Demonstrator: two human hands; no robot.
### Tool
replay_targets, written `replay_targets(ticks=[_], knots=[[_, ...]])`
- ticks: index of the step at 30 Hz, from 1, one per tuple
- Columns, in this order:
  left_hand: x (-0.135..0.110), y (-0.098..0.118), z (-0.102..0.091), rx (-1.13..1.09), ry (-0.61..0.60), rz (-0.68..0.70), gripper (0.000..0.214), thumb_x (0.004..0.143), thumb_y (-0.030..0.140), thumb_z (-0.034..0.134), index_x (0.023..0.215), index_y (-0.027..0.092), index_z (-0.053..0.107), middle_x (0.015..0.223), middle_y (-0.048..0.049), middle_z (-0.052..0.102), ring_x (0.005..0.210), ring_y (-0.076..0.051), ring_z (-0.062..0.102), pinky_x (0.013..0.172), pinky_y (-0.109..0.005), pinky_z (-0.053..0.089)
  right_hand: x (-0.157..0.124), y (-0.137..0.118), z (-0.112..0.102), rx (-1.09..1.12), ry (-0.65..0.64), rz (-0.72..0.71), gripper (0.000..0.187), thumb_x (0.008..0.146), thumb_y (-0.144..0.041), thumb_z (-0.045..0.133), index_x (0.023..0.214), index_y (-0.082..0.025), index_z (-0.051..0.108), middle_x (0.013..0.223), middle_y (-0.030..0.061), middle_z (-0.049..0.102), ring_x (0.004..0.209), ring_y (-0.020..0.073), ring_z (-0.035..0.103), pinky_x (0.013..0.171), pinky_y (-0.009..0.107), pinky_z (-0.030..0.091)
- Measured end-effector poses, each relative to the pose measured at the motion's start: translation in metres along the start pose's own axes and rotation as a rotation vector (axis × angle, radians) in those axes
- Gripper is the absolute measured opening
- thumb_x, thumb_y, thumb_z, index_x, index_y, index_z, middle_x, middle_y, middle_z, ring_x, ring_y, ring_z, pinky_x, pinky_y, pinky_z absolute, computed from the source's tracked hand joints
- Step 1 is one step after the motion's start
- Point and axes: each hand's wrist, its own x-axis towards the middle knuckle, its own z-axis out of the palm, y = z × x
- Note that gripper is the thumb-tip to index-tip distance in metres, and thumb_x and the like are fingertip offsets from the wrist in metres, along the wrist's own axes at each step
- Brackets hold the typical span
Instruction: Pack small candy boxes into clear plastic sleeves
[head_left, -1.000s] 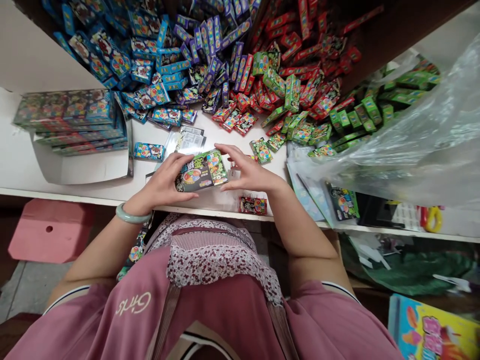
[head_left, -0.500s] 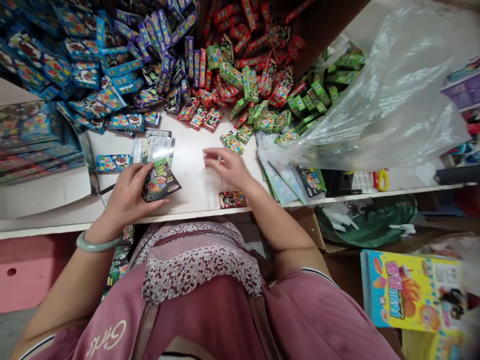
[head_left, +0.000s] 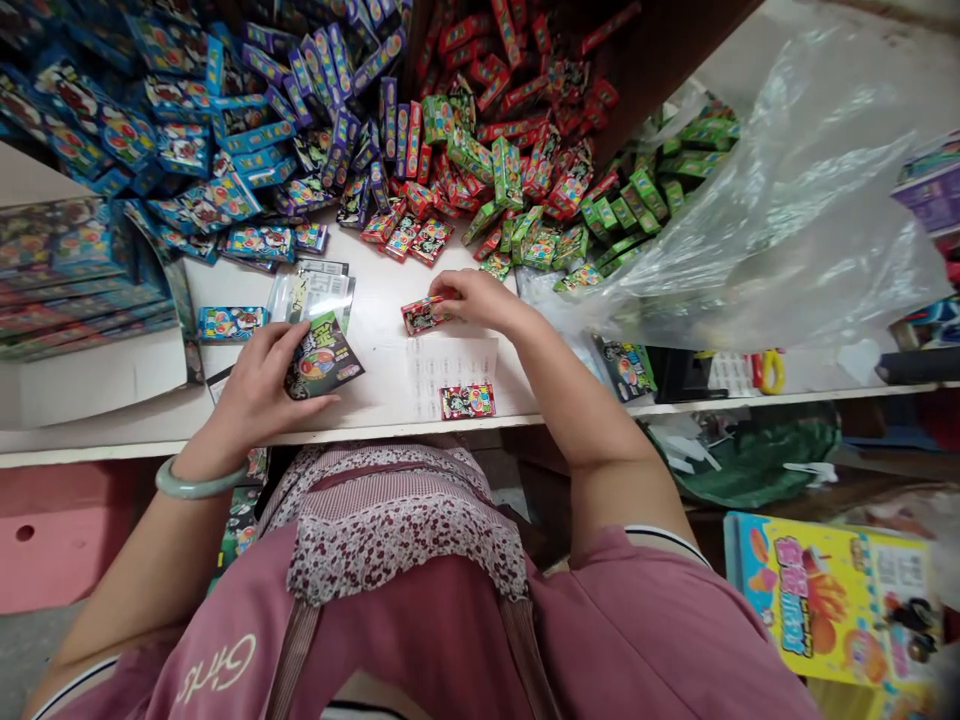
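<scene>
My left hand [head_left: 259, 385] holds a dark printed packet [head_left: 322, 362] flat on the white table [head_left: 375, 330] near its front edge. My right hand [head_left: 476, 297] reaches forward and grips a small red box [head_left: 422, 314] at its right end. Another red box [head_left: 466, 401] lies by the table's front edge, on a clear plastic sleeve [head_left: 450, 365]. A blue box [head_left: 229, 323] lies to the left of my left hand. Behind it lie a few clear printed sleeves [head_left: 315, 290].
Heaps of small boxes fill the back: blue [head_left: 150, 130], purple [head_left: 352, 100], red [head_left: 510, 90], green [head_left: 630, 200]. Wrapped blue packs [head_left: 67, 260] are stacked at left. A big clear plastic bag [head_left: 780, 220] lies at right, scissors [head_left: 765, 370] beside it. A yellow carton [head_left: 825, 590] sits below.
My right hand has moved forward from the table's middle and taken a red box. My left hand has brought the dark packet left and down onto the table. The view swung right.
</scene>
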Motion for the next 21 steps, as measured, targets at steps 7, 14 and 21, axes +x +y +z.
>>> replay_targets(ticks=[7, 14, 21], knots=[[0.0, 0.0, -0.001, 0.035, 0.024, -0.012, 0.089, 0.066, 0.066, 0.081, 0.139, 0.025, 0.052, 0.125, -0.0137, 0.057, 0.119, -0.037, 0.057, 0.107, -0.054, 0.048, 0.036, -0.027, 0.008, -0.076, 0.149, -0.071, 0.041, 0.093, -0.02, 0.052, 0.133, -0.019, 0.061, 0.142, 0.0126, 0.06, 0.131, 0.0291, 0.052, 0.11, 0.045, 0.04], [0.003, 0.003, -0.003, 0.118, -0.002, -0.017, 0.09, 0.072, 0.064, 0.078, 0.146, 0.024, 0.046, 0.13, -0.0138, 0.054, 0.122, -0.036, 0.055, 0.107, -0.053, 0.048, 0.026, -0.05, 0.042, -0.154, 0.196, 0.103, 0.071, 0.084, -0.053, 0.069, 0.138, -0.011, 0.051, 0.143, 0.023, 0.05, 0.133, 0.041, 0.046, 0.11, 0.055, 0.04], [0.001, 0.004, -0.008, 0.147, -0.005, -0.031, 0.093, 0.073, 0.058, 0.081, 0.15, 0.025, 0.041, 0.132, -0.0122, 0.052, 0.123, -0.034, 0.054, 0.108, -0.053, 0.047, 0.012, -0.032, 0.02, 0.113, 0.335, -0.283, 0.067, 0.077, -0.056, 0.076, 0.131, -0.024, 0.052, 0.132, 0.0133, 0.051, 0.127, 0.0352, 0.048, 0.107, 0.057, 0.044]])
